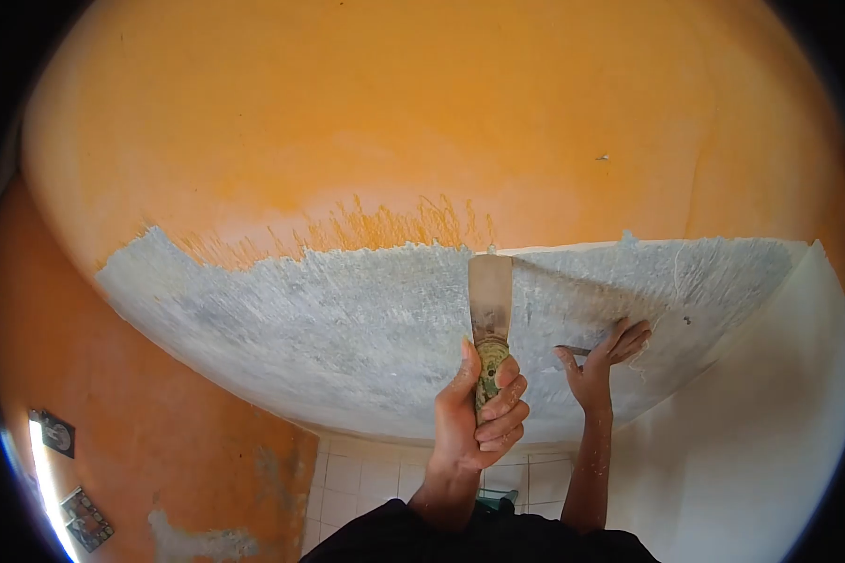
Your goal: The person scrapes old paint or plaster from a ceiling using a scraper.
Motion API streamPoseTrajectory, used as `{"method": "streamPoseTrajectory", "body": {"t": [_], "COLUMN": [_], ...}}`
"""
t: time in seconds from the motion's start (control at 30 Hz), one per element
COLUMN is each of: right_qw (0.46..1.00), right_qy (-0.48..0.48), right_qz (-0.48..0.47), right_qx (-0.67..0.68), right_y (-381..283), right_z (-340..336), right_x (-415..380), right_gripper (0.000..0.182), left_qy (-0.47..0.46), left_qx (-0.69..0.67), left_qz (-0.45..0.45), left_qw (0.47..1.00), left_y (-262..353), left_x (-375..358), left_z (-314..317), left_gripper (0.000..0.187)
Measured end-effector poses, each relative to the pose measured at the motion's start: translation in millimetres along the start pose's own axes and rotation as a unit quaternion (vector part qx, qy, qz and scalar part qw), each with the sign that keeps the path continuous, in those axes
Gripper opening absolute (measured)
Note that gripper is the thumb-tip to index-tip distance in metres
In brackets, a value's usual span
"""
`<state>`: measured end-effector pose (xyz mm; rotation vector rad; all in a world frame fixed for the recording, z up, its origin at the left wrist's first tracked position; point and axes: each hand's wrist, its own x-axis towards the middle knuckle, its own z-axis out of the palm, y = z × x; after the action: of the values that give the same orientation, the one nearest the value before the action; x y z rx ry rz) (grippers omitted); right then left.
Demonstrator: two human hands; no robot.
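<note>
My left hand [479,413] is closed around the worn greenish handle of a scraper [490,296]. The scraper stands upright, its wide metal blade upward, with its top edge at the border between orange paint [394,122] and a bared grey band [347,310] on the wall. To the right, my right hand [610,361] is raised against the grey band, thumb apart from the bent fingers. A short dark strip shows beside its thumb; I cannot make out what it is. Pale specks dot my right hand and forearm.
Another orange wall [160,403] with grey patches is at the lower left, near a bright light strip [47,479] and two small dark pictures. White tiles [347,474] and a green object [498,497] show below. A whitish surface [751,422] lies at right.
</note>
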<state>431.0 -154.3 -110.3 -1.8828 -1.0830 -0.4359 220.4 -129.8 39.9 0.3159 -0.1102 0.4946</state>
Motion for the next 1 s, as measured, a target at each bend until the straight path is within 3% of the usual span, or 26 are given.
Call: {"method": "streamPoseTrajectory", "body": {"t": [0.1,0.3,0.4,0.5,0.6,0.7,0.9,1.0], "right_qw": [0.999,1.000,1.000,1.000,1.000,1.000,1.000,1.000], "right_qy": [-0.007,-0.005,-0.010,-0.005,-0.004,0.010,0.004,0.009], "right_qz": [0.001,-0.006,-0.006,0.006,0.010,0.002,-0.008,-0.014], "right_qx": [0.032,0.027,0.022,0.013,0.008,0.007,-0.008,-0.005], "right_y": [-4.0,-6.3,-5.3,-7.7,-6.4,-7.0,-4.1,-4.5], "right_z": [-1.1,-1.8,-4.2,-2.3,-1.0,-1.5,-3.0,-0.3], "right_x": [-1.8,3.9,-0.2,-0.6,0.7,6.4,0.2,-2.7], "right_gripper": [0.121,0.120,0.120,0.121,0.122,0.123,0.127,0.129], "left_qy": [0.038,-0.023,0.012,-0.028,0.029,-0.006,0.012,-0.029], "left_qx": [0.012,-0.054,-0.001,0.017,0.017,0.007,-0.019,0.042], "left_qz": [0.021,-0.014,0.015,0.014,0.034,0.004,0.005,0.061], "left_qw": [0.999,0.998,1.000,0.999,0.999,1.000,1.000,0.997], "left_y": [-1.7,4.7,0.6,8.1,0.3,12.4,4.2,21.2], "left_x": [-1.3,-2.3,-1.9,6.4,0.6,2.4,-1.1,18.6], "left_z": [-17.6,-10.5,-23.3,-6.9,-19.7,-16.1,-23.2,0.2], "left_gripper": [0.051,0.052,0.052,0.053,0.053,0.053,0.054,0.053]}}
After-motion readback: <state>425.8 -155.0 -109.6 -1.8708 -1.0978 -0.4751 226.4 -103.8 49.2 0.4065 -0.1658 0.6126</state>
